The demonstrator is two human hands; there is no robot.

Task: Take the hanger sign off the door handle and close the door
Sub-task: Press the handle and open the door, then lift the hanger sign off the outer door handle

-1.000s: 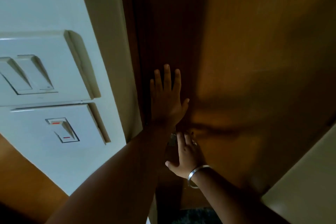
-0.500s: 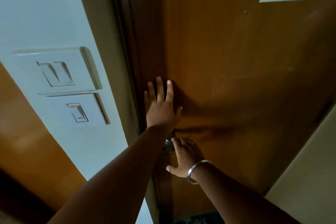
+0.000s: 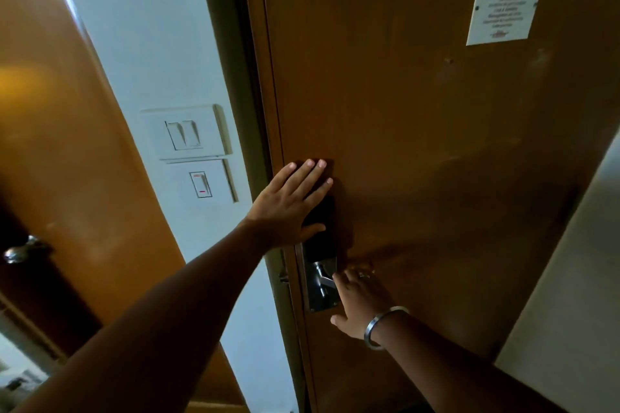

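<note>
My left hand point(image 3: 288, 208) lies flat and open on the door point(image 3: 419, 144), just above the lock point(image 3: 318, 265). My right hand point(image 3: 360, 303) wraps the handle point(image 3: 327, 280). I see no sign.

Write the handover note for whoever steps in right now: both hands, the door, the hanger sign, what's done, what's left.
Left hand: open, palm flat on the door, just above the lock plate.
Right hand: at the handle by the lock plate; the grip itself is hidden, so I cannot tell whether it is closed.
Door: its edge sits against the frame; latching cannot be confirmed.
Hanger sign: none in view, on the handle or in either hand. The only paper is a notice fixed high on the door.
Left: confirm the latch has caught, then let go.
</note>
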